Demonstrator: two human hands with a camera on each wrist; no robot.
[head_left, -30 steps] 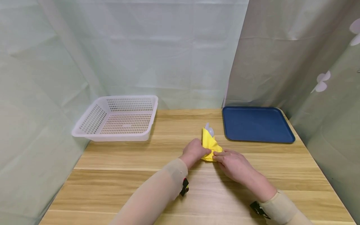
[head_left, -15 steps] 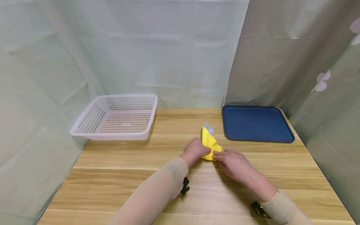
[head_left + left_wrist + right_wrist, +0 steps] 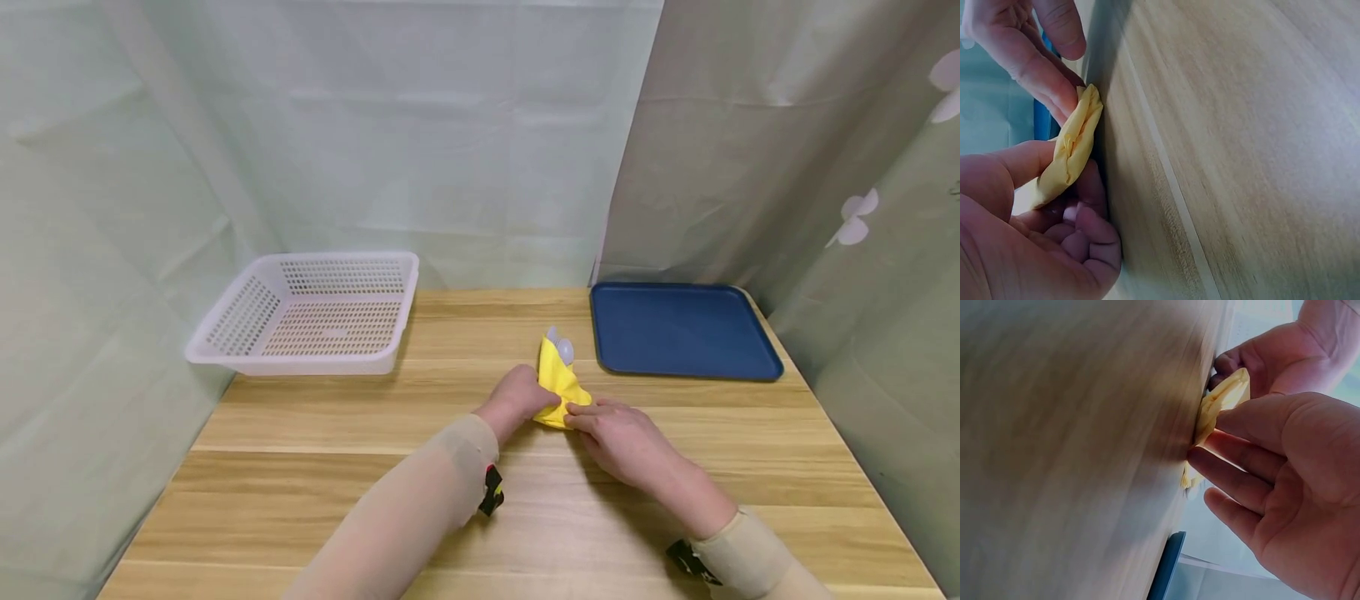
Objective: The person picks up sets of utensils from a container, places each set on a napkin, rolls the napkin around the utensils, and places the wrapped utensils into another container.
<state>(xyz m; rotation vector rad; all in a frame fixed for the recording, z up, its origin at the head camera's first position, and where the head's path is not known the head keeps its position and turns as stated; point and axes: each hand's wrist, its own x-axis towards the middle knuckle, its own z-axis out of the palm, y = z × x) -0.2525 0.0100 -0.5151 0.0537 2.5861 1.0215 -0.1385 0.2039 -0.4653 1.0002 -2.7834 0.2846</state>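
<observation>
A folded yellow cloth napkin (image 3: 556, 377) lies on the table between both hands. Out of its far end stick a pale grey spoon (image 3: 566, 351) and the tip of a second pale utensil (image 3: 552, 334), whose kind I cannot tell. My left hand (image 3: 517, 393) grips the napkin's left side, thumb on top and fingers curled beneath, as the left wrist view shows. At the near right corner, my right hand (image 3: 621, 440) pinches the cloth's edge between thumb and fingers; its outer fingers (image 3: 1232, 512) stay off the cloth. The handles are hidden inside the folds.
A white perforated plastic basket (image 3: 315, 367) stands at the back left of the wooden table (image 3: 315, 483). At the back right lies a blue tray (image 3: 686, 333). Pale curtains (image 3: 450, 150) hang behind and at both sides.
Hardly anything differs: both hands keep their hold on the napkin, with only a slight shift of the left hand and the cloth. The basket and tray have stayed put.
</observation>
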